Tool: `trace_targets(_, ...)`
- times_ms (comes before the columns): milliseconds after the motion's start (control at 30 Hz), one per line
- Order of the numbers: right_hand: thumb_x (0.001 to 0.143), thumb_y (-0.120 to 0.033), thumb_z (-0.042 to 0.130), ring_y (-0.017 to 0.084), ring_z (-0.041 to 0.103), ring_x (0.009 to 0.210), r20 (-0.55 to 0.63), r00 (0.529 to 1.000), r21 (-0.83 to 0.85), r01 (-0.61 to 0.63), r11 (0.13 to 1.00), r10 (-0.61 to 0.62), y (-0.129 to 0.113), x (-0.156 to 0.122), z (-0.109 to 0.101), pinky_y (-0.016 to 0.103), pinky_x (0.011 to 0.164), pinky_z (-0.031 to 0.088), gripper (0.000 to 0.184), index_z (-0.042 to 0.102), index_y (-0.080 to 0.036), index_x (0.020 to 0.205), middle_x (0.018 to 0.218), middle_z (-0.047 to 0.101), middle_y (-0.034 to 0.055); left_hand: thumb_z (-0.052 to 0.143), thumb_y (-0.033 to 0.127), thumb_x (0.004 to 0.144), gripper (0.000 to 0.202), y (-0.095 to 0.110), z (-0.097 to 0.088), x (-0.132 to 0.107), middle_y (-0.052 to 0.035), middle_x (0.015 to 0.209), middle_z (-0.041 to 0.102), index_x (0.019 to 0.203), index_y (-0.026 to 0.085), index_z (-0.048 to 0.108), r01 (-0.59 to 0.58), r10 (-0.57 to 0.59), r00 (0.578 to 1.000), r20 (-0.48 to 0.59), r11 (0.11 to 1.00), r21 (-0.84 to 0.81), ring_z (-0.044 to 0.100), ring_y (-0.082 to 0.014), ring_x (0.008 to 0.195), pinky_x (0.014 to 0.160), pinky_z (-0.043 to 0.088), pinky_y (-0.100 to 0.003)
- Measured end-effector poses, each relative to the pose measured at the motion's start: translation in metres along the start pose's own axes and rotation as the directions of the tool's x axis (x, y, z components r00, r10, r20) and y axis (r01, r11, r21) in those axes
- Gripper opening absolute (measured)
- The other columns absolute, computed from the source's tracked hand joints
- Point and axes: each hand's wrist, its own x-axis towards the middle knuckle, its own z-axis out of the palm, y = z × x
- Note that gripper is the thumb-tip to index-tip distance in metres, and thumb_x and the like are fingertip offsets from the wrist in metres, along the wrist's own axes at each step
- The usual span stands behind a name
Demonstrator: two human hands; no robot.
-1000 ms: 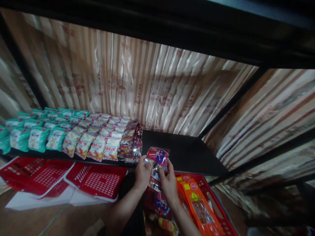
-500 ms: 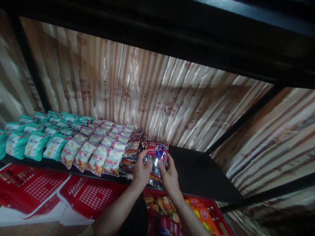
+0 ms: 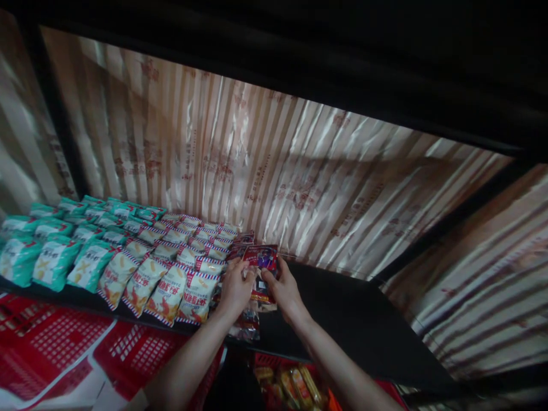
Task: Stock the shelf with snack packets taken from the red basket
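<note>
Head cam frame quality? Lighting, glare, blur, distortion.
Head view: dim overall; glossy striped backdrop shows glare streaks; edges bowed and smeared by the wide lens, worst at right; left hand and right hand on the red packet look fairly sharp; black shelf swallows detail.

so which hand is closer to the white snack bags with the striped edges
Left. The left hand is right beside the white snack bags with red-and-blue striped edges; the right hand is farther right, beyond the red foil packet both hold.
</note>
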Motion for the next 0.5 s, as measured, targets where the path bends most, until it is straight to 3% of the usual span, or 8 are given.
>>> trace_targets(133,0.068,-0.032,0.062,0.020,0.064,0.073,0.093,0.995,-0.013,-0.041,0.999,0.042,-0.003,0.014,0.007,0.032,0.067,0.052,0.052,0.054,-0.022,0.118,0.087,0.070,0.0017,0.056,0.021,0.068,0.024,-0.004,-0.003,0.012,-0.0091,0.109,0.060,0.089,0.020,0.068,0.001,-0.002,1.000,0.015,0.999,0.045,0.055,-0.0234,0.104,0.098,0.039,-0.035)
trace_targets(500,0.066,-0.026,0.063,0.020,0.065,0.076,0.102,0.994,-0.142,-0.030,0.989,0.045,-0.001,0.044,0.024,0.035,0.075,0.050,0.053,0.052,-0.019,0.117,0.085,0.069,0.0023,0.055,0.022,0.073,0.021,-0.010,-0.010,0.024,-0.0069,0.094,0.065,0.089,0.021,0.068,-0.092,0.078,0.994,0.079,0.979,0.183,0.057,-0.0224,0.095,0.092,0.043,-0.035)
